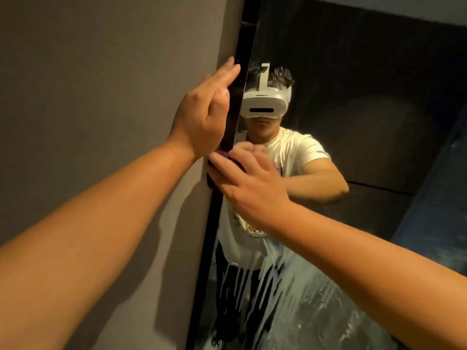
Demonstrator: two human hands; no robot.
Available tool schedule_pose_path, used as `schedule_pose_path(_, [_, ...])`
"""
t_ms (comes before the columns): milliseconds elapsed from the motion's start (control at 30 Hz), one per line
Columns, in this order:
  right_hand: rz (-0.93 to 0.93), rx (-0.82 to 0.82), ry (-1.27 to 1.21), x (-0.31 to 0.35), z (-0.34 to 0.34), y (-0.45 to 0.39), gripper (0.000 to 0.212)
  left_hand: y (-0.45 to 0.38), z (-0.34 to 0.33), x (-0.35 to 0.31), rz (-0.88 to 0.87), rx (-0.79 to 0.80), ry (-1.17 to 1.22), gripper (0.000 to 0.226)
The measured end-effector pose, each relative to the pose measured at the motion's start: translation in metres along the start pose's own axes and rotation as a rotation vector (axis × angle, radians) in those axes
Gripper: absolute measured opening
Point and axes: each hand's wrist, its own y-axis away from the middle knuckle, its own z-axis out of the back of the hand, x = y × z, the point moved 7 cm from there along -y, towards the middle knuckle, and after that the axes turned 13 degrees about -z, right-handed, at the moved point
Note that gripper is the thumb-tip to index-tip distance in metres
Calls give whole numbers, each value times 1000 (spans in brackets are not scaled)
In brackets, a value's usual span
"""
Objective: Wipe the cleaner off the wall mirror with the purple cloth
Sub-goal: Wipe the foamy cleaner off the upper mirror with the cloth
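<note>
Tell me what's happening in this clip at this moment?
A person is wiping a wall mirror. The right hand presses a purple cloth against the glass beside the mirror's dark left frame; only a bit of the cloth shows under the fingers. The left hand rests flat along that frame, higher up. White cleaner streaks run down the lower glass, not yet wiped.

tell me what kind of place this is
Probably an indoor room or hallway in a home, though little shows. A tall wall mirror in a dark frame hangs on a plain grey wall, streaked low down with cleaner. The left hand steadies the frame; the right hand presses the purple cloth.
</note>
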Motion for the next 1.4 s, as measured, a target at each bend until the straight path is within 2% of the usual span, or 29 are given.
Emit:
schedule_pose_path(133, [348,365,-36,78,-27,123,34,11,1,-2,34,44,-22,49])
schedule_pose_path(200, [338,428,-100,91,-30,146,33,20,0,-4,41,77,-30,49])
schedule_pose_path(300, [189,329,-196,63,-5,121,30,31,0,-4,57,127,-55,50])
schedule_pose_path(433, [-87,47,-128,-39,33,84,35,62,-21,-11,40,231,-280,63])
schedule_pose_path(500, [-224,34,-56,-77,40,81,36,92,-39,-13,44,285,-395,68])
schedule_pose_path(600, [-254,46,-5,-66,33,93,37,131,-55,-6,77,301,-480,69])
schedule_pose_path(667, [-209,41,-92,-31,15,115,34,146,-59,-1,81,288,-530,67])
schedule_pose_path(767, [-58,233,-198,39,-22,178,39,159,-64,-1,77,254,-560,65])
schedule_pose_path(900, [309,433,-133,105,-48,251,29,180,-67,-2,78,261,-586,65])
schedule_pose_path(967, [376,344,-188,109,-42,236,23,193,-69,1,75,291,-591,66])
schedule_pose_path(1000, [366,262,-325,103,-34,223,21,199,-70,2,68,300,-591,66])
schedule_pose_path(1033, [291,171,-382,87,-26,205,23,204,-71,3,52,300,-591,66])
schedule_pose_path(1067, [207,84,-253,67,-15,185,24,207,-72,3,30,291,-591,66])
schedule_pose_path(1133, [-84,-79,-49,20,8,147,27,212,-74,2,-6,271,-576,66])
schedule_pose_path(1200, [-241,-106,40,-8,22,125,30,217,-76,5,-14,252,-554,65])
schedule_pose_path(1233, [-254,-89,75,-11,14,122,31,222,-76,7,-15,235,-544,64])
schedule_pose_path(1333, [-196,-58,172,31,-13,144,35,245,-77,11,-56,163,-508,59])
schedule_pose_path(1400, [-166,-78,151,74,-35,177,32,267,-81,11,-99,115,-475,57])
